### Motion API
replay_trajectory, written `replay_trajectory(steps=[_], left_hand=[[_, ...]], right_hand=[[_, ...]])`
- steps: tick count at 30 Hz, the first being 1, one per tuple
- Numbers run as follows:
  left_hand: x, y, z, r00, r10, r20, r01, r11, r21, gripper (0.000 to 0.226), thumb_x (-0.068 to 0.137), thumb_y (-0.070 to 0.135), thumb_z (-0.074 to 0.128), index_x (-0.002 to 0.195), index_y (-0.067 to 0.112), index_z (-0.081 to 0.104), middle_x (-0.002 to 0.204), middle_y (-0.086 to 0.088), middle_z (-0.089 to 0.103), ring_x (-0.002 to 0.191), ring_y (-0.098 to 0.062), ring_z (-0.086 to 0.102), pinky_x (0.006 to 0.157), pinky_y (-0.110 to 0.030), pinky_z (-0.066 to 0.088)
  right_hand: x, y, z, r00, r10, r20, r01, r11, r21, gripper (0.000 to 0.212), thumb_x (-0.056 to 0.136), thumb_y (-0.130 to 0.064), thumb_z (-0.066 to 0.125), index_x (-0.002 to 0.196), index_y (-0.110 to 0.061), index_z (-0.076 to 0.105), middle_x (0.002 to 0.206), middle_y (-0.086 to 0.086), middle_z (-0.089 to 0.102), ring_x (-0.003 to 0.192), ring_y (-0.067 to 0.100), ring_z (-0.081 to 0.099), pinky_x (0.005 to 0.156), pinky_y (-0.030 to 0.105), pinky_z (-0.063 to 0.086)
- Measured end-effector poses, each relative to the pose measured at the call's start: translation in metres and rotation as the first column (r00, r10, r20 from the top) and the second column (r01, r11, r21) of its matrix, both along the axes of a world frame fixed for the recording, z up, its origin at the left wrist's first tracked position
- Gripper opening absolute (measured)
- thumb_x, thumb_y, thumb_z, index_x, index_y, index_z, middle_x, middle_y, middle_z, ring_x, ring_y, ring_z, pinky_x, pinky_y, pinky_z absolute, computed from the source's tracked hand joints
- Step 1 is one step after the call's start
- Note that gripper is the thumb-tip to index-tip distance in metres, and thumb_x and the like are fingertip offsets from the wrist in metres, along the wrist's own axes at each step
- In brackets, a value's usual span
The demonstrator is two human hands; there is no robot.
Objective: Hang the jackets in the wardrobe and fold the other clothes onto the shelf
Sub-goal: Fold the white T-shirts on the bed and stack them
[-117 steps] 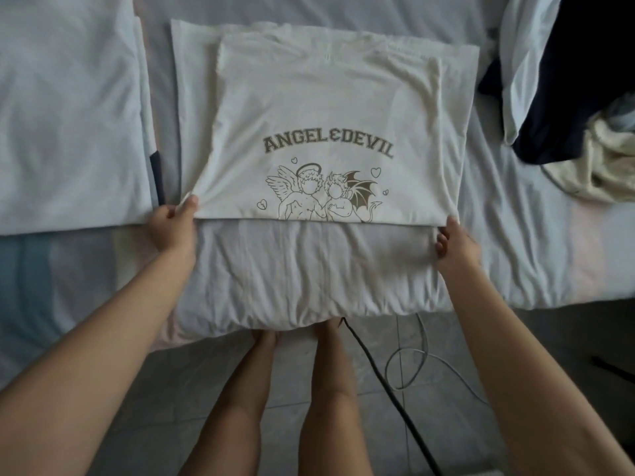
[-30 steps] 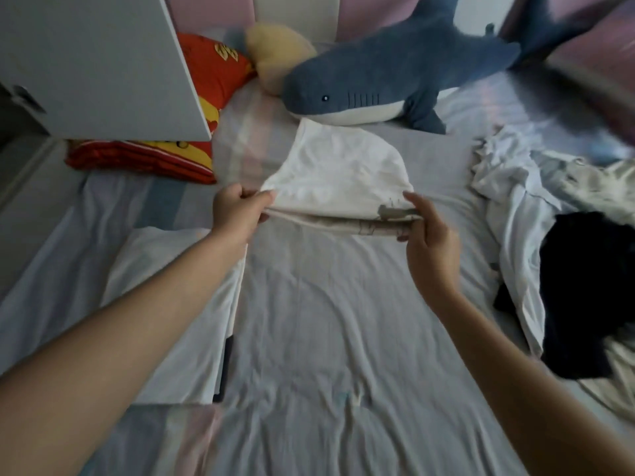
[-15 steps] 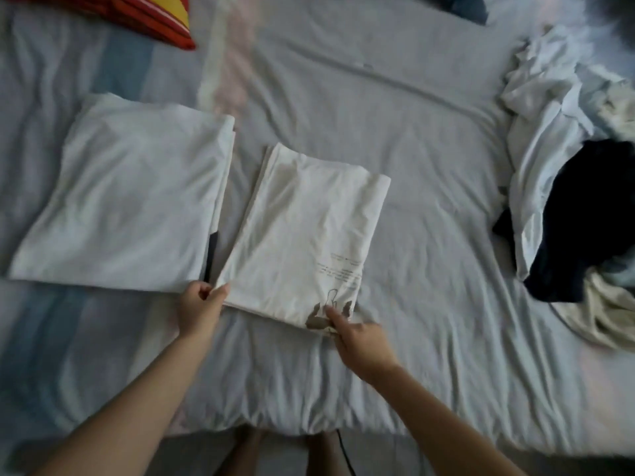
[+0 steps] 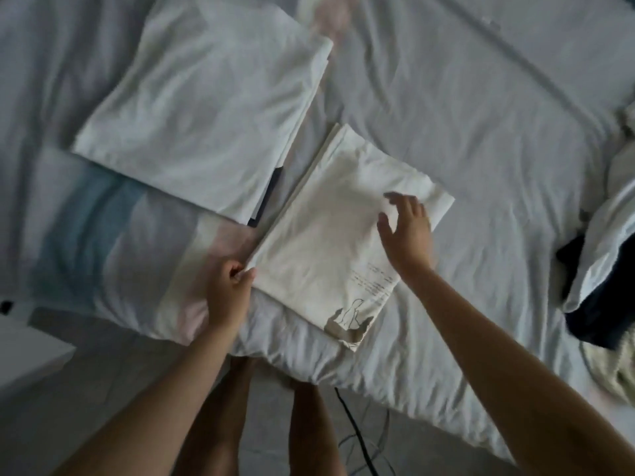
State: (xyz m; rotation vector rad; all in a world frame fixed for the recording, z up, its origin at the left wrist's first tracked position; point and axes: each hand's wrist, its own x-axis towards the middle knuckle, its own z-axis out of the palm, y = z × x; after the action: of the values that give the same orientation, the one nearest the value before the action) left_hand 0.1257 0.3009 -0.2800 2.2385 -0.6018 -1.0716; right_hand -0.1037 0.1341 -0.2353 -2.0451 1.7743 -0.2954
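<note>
My left hand (image 4: 228,286) pinches the near-left corner of the folded white T-shirt (image 4: 330,249), thumb and fingers curled on the edge of the cloth. My right hand (image 4: 407,231) is spread over the shirt's right side, fingers apart and loosely bent. It is blurred, so I cannot tell whether the palm rests on the fabric or is just above it. The T-shirt lies flat on the bed (image 4: 464,115) as a tilted rectangle between my two hands, its long sides running from near left to far right. A brown printed figure and some small lines of text show at its near-right corner, close to the bed's near edge.

Just beside it, to the far left, lies another folded white garment (image 4: 202,115), larger, with a dark layer peeking out under its near-right corner. The two folded pieces are almost touching at that corner. Well apart at the right edge sits a loose heap of clothes (image 4: 598,255), white, dark navy and cream. A black cable (image 4: 357,438) trails across the floor near my legs, and a white furniture corner (image 4: 31,352) shows at the near left
</note>
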Motion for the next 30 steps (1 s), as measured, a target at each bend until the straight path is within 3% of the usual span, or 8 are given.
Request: replay_trajectory(steps=[4,8,11,14,22,25,27,30], left_hand=[[0.007,0.004,-0.003,0.995,0.022,-0.092,-0.025,0.999,-0.025,0.02,0.082,0.023,0.068,0.075,0.016,0.05,0.076,-0.017,0.061,0.076,-0.034,0.059,0.069,-0.037,0.042],[0.014,0.008,-0.007,0.976,0.036,-0.214,-0.046,0.998,-0.044,0.018,0.077,0.026,0.068,0.073,0.02,0.051,0.065,-0.005,0.057,0.067,-0.024,0.059,0.071,-0.042,0.049],[0.017,0.01,-0.011,0.971,0.046,-0.234,-0.06,0.997,-0.054,0.024,0.082,0.016,0.07,0.071,0.018,0.049,0.052,0.008,0.051,0.055,-0.007,0.055,0.067,-0.034,0.043],[0.016,0.011,-0.011,0.976,0.045,-0.215,-0.063,0.995,-0.078,0.021,0.078,0.025,0.067,0.069,0.019,0.049,0.051,0.008,0.049,0.058,-0.011,0.053,0.064,-0.031,0.039],[0.007,0.001,0.001,0.992,0.103,-0.074,-0.105,0.994,-0.021,0.015,0.075,0.024,0.062,0.076,0.015,0.051,0.069,-0.003,0.055,0.07,-0.025,0.056,0.066,-0.037,0.042],[-0.011,-0.007,0.016,0.868,-0.124,0.481,0.065,0.988,0.137,0.03,0.072,0.004,0.052,0.101,0.009,0.054,0.105,-0.014,0.058,0.098,-0.034,0.053,0.082,-0.042,0.039],[-0.029,-0.012,0.018,0.724,-0.303,0.619,0.318,0.944,0.09,0.048,0.068,0.002,0.053,0.115,0.008,0.054,0.13,-0.017,0.051,0.116,-0.032,0.043,0.092,-0.044,0.03],[-0.044,-0.013,-0.004,0.541,-0.529,0.654,0.635,0.767,0.094,0.053,0.086,0.022,0.048,0.138,0.01,0.044,0.15,-0.012,0.037,0.136,-0.024,0.03,0.11,-0.045,0.018]], right_hand=[[0.06,-0.096,-0.015,0.998,-0.044,0.042,0.035,0.979,0.2,0.056,0.089,-0.035,0.06,0.14,-0.017,0.041,0.144,0.007,0.034,0.13,0.024,0.037,0.108,0.038,0.03],[0.089,-0.143,-0.044,0.989,-0.107,0.099,0.061,0.922,0.382,0.035,0.061,-0.054,0.059,0.088,-0.032,0.064,0.101,-0.004,0.062,0.094,0.022,0.06,0.091,0.039,0.045],[0.098,-0.143,-0.038,0.932,-0.268,0.243,0.164,0.911,0.378,0.004,0.072,-0.032,0.068,0.071,-0.031,0.065,0.07,-0.013,0.064,0.07,0.012,0.061,0.078,0.034,0.052],[0.104,-0.146,-0.029,0.899,-0.298,0.322,0.182,0.921,0.345,0.017,0.079,-0.016,0.071,0.07,-0.029,0.065,0.063,-0.014,0.06,0.054,-0.003,0.053,0.062,0.02,0.047],[0.108,-0.149,-0.044,0.97,-0.183,0.158,0.139,0.957,0.256,0.01,0.08,-0.034,0.065,0.088,-0.029,0.068,0.088,-0.013,0.066,0.1,0.017,0.06,0.102,0.033,0.035],[0.105,-0.123,-0.039,0.999,0.036,0.034,-0.033,0.996,-0.085,0.033,0.089,-0.033,0.054,0.117,-0.017,0.059,0.119,0.0,0.06,0.115,0.02,0.051,0.099,0.028,0.026],[0.098,-0.085,-0.036,0.944,0.33,-0.005,-0.319,0.908,-0.273,0.039,0.093,-0.026,0.047,0.127,-0.008,0.054,0.129,0.011,0.057,0.123,0.026,0.049,0.106,0.031,0.024],[0.08,-0.009,-0.043,0.547,0.83,-0.112,-0.832,0.524,-0.183,0.052,0.095,-0.03,0.039,0.14,-0.005,0.038,0.142,0.017,0.048,0.133,0.031,0.042,0.114,0.042,0.02]])
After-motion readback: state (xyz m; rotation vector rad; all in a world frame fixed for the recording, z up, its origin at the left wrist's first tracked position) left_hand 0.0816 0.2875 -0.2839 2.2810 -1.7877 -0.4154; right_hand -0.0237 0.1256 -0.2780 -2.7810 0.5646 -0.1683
